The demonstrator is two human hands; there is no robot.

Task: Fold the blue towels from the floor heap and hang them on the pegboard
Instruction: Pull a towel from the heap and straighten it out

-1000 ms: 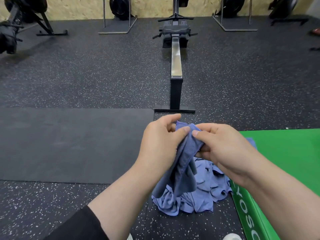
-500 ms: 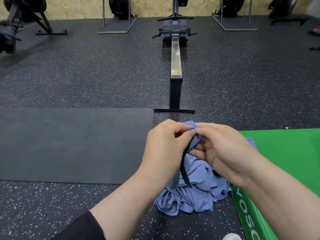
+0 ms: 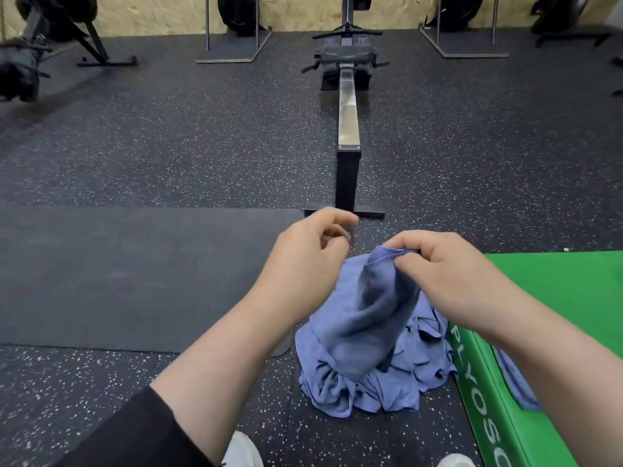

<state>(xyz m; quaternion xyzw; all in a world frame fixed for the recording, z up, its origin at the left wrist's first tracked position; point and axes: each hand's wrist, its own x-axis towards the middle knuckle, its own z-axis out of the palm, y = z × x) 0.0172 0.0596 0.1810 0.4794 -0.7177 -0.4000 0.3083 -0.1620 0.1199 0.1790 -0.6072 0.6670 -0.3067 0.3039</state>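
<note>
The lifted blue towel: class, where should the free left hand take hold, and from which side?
Pinch the stitched top hem of the towel just left of the right hand, coming from the left; that edge is bunched and exposed there.

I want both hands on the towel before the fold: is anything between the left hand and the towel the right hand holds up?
Nothing visible. The left hand hangs free just left of the towel, with only open air between them. The right hand pinches the towel's top edge above the heap.
</note>
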